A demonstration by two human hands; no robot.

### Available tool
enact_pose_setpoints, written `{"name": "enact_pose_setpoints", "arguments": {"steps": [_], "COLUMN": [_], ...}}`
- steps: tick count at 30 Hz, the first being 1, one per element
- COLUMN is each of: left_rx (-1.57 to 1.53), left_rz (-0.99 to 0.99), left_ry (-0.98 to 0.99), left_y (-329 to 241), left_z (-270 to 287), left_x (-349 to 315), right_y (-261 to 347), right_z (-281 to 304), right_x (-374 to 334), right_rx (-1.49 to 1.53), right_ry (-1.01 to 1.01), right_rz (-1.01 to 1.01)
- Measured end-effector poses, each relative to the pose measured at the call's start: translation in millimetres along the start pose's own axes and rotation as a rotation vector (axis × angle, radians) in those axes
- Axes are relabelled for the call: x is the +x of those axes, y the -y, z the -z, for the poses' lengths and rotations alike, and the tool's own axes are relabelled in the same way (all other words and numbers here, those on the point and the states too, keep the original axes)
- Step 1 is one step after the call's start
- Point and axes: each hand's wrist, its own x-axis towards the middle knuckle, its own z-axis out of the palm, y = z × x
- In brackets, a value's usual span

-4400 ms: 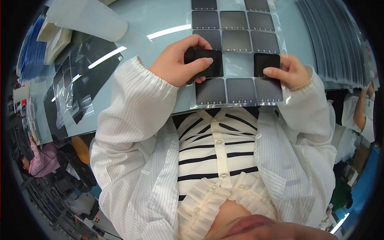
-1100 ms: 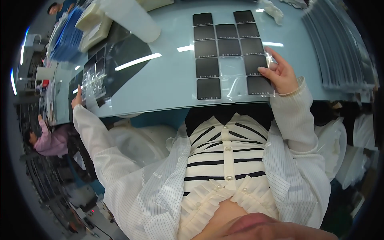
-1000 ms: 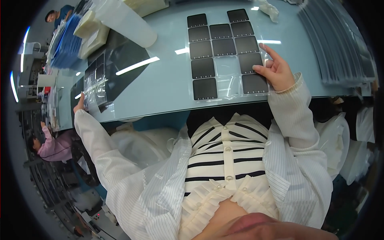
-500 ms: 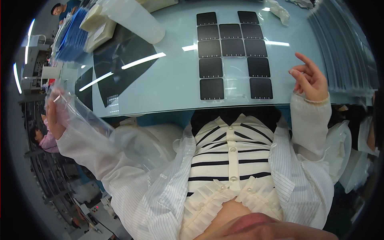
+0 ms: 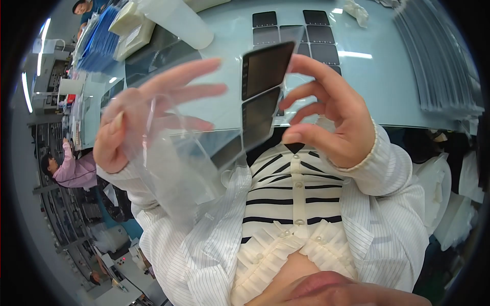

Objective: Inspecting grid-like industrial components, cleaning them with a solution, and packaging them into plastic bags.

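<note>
L hand (image 5: 135, 112) is up at near left, in front of the person's chest, its long fingers spread wide & pointing right; the clear end of a thin, see-through plastic sheet w/ dark rounded-rectangle panels (image 5: 268, 70) lies across it. Can't tell if the thumb pins the film there. That sheet is tilted, raised btwn both hands above the tbl's near edge: two dark panels show one above the other nr its right side, plus a greyer one lower left; the clear part is blurry. R hand (image 5: 334, 115) is at the sheet's right edge, fingers curved, thumb apart from them w/ a gap; fingertips right by the edge, can't tell if touching. Beyond, on the pale blue-green glass-topped tbl (image 5: 377, 97), a second set of dark rounded panels (image 5: 320, 34) lies flat in rows, partly hidden by the raised sheet & R hand. Far left: frosted translucent cylinder (image 5: 178, 23), off-white blocks (image 5: 135, 35) & a blue stack of thin sheets (image 5: 99, 43). Far right: crumpled white scrap (image 5: 356, 13), then a tall grey-blue stack of plastic sheets (image 5: 436, 66). Co-worker in a pink top (image 5: 77, 166) at far left.
</note>
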Motion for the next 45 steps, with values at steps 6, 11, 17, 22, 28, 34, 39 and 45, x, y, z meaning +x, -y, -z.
{"name": "enact_pose_setpoints", "arguments": {"steps": [6, 11, 17, 22, 28, 34, 39, 45], "left_rx": [-0.15, -0.332, -0.307, -0.367, -0.197, -0.326, -0.273, -0.348], "left_rz": [0.322, 0.206, 0.174, 0.221, 0.182, 0.082, -0.159, -0.179], "left_ry": [0.136, 0.226, 0.338, 0.11, 0.063, -0.078, -0.904, -0.472], "left_y": [16, 35, 28, 35, 37, 36, 11, 10], "left_z": [-24, -32, -25, -41, -47, -14, 81, 35], "left_x": [25, 28, 25, 17, 15, -10, -151, -92], "right_y": [-8, -10, -5, -12, -12, 0, -1, -47], "right_z": [-13, -6, -6, 0, 7, 37, 80, 105], "right_x": [-1, 2, -4, -8, -11, -18, -18, 49], "right_rx": [0.017, 0.258, 0.143, 0.084, 0.103, -0.044, -0.31, -0.806], "right_ry": [-0.193, 0.097, 0.242, 0.258, 0.246, 0.374, 0.266, 0.004], "right_rz": [0.058, -0.1, 0.036, 0.162, 0.234, 0.229, 0.047, 0.208]}}
